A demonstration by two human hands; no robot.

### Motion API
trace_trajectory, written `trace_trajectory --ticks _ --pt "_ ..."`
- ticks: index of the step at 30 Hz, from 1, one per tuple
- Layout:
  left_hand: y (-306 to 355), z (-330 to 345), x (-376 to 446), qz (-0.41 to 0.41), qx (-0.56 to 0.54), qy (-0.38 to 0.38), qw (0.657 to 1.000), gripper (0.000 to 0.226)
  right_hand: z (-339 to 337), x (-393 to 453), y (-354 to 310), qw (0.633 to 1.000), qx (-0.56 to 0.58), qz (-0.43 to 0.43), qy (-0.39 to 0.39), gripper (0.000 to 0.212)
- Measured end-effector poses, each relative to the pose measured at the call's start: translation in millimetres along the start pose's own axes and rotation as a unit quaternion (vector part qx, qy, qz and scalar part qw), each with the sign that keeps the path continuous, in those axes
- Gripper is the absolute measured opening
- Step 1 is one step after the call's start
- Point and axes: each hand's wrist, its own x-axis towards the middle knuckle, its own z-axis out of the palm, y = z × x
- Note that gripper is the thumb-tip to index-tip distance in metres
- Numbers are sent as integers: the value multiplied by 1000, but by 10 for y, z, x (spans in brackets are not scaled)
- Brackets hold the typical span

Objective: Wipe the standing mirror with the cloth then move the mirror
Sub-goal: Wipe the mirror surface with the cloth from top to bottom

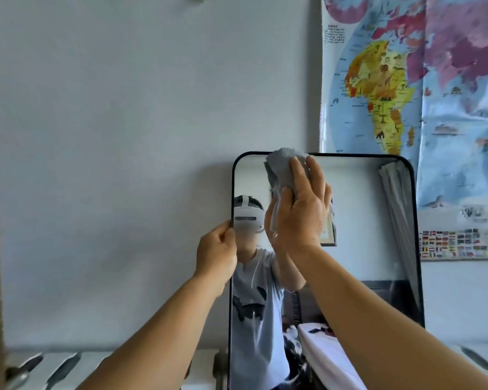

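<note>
Mirror | left hand grip clenched on frame edge | right hand grip pressing cloth on glass

I see a tall mirror with a thin black frame and round corners. It stands upright against the pale wall. Its glass is shiny and shows the room. My left hand grips its left edge, about halfway up the part I can see. A small grey cloth is bunched up near the top of the glass, poking just over the frame. My right hand presses it flat on the mirror.
</note>
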Motion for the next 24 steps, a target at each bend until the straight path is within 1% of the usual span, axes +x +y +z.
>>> trace_trajectory --ticks 2,4,6,8,10,13,16,19,21,24 --pt "-54 -24 35 35 8 -11 999 32 129 -79 -25 1000 -19 -21 -13 51" --pt "-96 -58 75 44 3 -25 999 32 281 -153 -80 996 -44 -72 -25 52" --pt "-120 -72 123 50 10 -35 998 32 418 -178 -124 988 -79 -112 -65 51" --pt "-146 -79 175 53 14 -42 998 32 507 -164 -139 982 -99 -121 -104 48" --pt "-176 -80 213 52 16 -41 998 33 552 -130 -88 981 -107 -129 -100 48" --pt "-198 -65 227 52 -1 -40 998 32 480 13 80 981 -131 -132 -64 54" --pt "-247 -33 266 50 -22 -33 998 30 224 249 322 985 -146 -89 -18 53" --pt "-285 -23 292 51 -20 -30 998 29 -132 477 700 990 -139 -17 32 44" --pt "-292 -4 305 53 -15 -33 998 30 -406 587 1006 986 -148 40 60 38" --pt "-307 32 312 42 -17 -38 998 32 -737 637 1347 977 -168 103 85 42"
